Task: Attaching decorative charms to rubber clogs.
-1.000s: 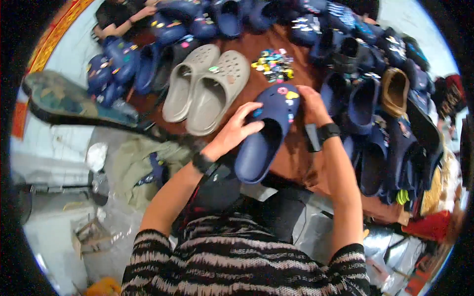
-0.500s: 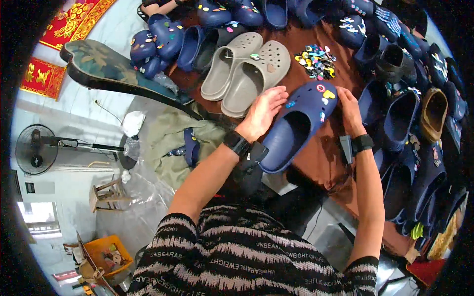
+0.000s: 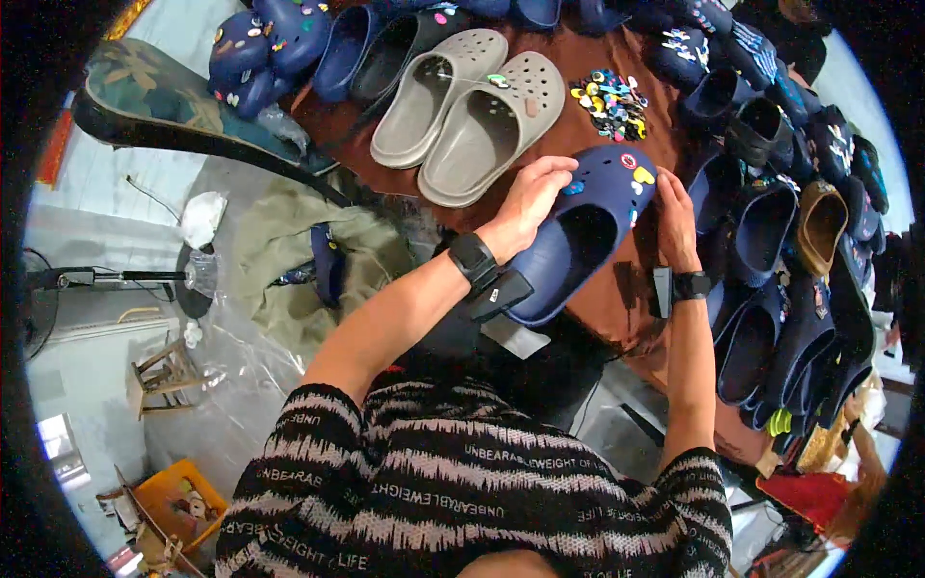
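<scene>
A dark blue clog (image 3: pixel 590 220) lies tilted between my hands, toe pointing away, with a yellow heart and other small charms on its upper. My left hand (image 3: pixel 530 200) presses against the clog's left side, its fingers together over the edge and the thumb hidden. Along the opposite side, near the toe, the bent fingers of my right hand (image 3: pixel 676 207) touch the clog. Beyond my left hand sits a pair of grey clogs (image 3: pixel 472 140) with a few charms. A pile of small colourful charms (image 3: pixel 609 104) rests on the brown cloth (image 3: pixel 540 43) past the blue clog's toe.
Many dark clogs crowd the right side, including a brown one (image 3: pixel 822 231). More decorated clogs (image 3: pixel 241 58) line the far left. A chair back (image 3: pixel 145 91), olive cloth (image 3: pixel 279 231), small wooden stool (image 3: pixel 164 380) and orange crate (image 3: pixel 178 501) are at the left.
The view has shifted, and most surroundings appear farther left. Both hands remain at the blue clog's sides, with the left fingers now slightly farther over its upper.
</scene>
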Demonstrator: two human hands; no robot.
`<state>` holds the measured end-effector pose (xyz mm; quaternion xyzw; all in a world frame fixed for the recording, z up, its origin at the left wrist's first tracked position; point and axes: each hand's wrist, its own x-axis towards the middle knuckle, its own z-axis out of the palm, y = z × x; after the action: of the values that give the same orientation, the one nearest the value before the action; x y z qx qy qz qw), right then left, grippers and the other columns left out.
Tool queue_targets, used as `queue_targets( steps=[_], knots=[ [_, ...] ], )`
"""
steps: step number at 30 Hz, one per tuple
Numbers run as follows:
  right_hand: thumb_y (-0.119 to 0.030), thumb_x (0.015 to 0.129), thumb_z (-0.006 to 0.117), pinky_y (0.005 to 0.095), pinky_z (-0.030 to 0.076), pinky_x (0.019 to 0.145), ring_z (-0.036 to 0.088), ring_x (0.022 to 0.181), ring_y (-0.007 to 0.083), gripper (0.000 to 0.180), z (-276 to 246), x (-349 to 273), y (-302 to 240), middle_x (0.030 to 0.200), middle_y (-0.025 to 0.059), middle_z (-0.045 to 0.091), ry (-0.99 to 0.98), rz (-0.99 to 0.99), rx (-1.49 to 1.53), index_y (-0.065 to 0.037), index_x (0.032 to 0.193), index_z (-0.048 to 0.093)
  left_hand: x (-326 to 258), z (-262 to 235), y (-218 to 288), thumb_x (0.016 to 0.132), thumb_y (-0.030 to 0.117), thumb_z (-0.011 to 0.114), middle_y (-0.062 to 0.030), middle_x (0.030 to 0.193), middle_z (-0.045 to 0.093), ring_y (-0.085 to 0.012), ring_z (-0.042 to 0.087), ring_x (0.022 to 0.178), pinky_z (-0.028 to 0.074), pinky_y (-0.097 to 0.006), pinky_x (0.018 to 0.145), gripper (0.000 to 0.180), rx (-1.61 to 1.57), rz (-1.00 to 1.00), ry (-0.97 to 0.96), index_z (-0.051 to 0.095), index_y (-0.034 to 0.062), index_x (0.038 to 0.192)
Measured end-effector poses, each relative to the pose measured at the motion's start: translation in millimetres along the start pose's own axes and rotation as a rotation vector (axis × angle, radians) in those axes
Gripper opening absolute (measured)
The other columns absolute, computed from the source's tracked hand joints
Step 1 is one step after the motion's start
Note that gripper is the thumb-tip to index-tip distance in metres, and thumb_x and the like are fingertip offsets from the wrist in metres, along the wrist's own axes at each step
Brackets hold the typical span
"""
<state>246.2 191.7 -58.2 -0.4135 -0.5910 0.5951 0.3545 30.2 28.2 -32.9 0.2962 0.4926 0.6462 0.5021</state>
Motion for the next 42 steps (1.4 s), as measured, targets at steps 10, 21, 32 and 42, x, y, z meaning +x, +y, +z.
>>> queue_targets(
  steps=[10, 21, 32, 42],
  knots=[
    [-0.028, 0.103, 0.050, 0.0279, 0.046, 0.096, 0.059, 0.110, 0.0150, 0.039, 11.8, -6.6, -14.6, 0.121, 0.0072, 0.063, 0.029, 0.088, 0.004, 0.000, 0.128, 0.058, 1.1, -10.0, -20.5, 0.091, 0.007, 0.052, -0.0051, 0.102, 0.063, -0.0131, 0.058, 0.097, 0.045, -0.028, 0.090, 0.030, -0.049, -0.020, -0.021, 0.062, 0.0024, 0.119],
    [-0.025, 0.098, 0.059, 0.0281, 0.046, 0.092, 0.060, 0.104, 0.0139, 0.035, -5.2, 2.2, -2.8, 0.114, 0.0048, 0.066, 0.111, 0.086, -0.036, -0.001, 0.124, 0.062, 2.9, -8.2, -26.1, 0.091, 0.009, 0.050, -0.0109, 0.114, 0.061, -0.0227, 0.055, 0.113, 0.040, -0.033, 0.102, 0.027, 0.411, 0.368, -0.008, 0.064, 0.0005, 0.113],
    [-0.017, 0.097, 0.058, 0.0239, 0.044, 0.070, 0.049, 0.071, 0.0102, 0.028, -6.7, 5.4, 8.3, 0.084, -0.0009, 0.055, 0.070, 0.096, 0.467, 0.001, 0.119, 0.058, -9.8, -21.0, -13.3, 0.098, 0.015, 0.046, -0.0073, 0.125, 0.058, -0.0181, 0.051, 0.119, 0.036, -0.031, 0.105, 0.032, 0.481, 0.295, -0.140, 0.058, 0.0019, 0.124],
    [-0.049, 0.103, 0.039, 0.0525, 0.032, 0.111, 0.044, 0.131, 0.0351, 0.054, 1.3, -6.7, -20.5, 0.130, 0.0142, 0.053, 0.326, 0.335, 1.220, -0.003, 0.125, 0.053, -13.5, -28.9, -10.2, 0.099, 0.016, 0.049, -0.0100, 0.135, 0.055, -0.0219, 0.047, 0.130, 0.032, -0.033, 0.111, 0.033, 0.456, 0.278, -0.146, 0.060, 0.0020, 0.126]
  ],
)
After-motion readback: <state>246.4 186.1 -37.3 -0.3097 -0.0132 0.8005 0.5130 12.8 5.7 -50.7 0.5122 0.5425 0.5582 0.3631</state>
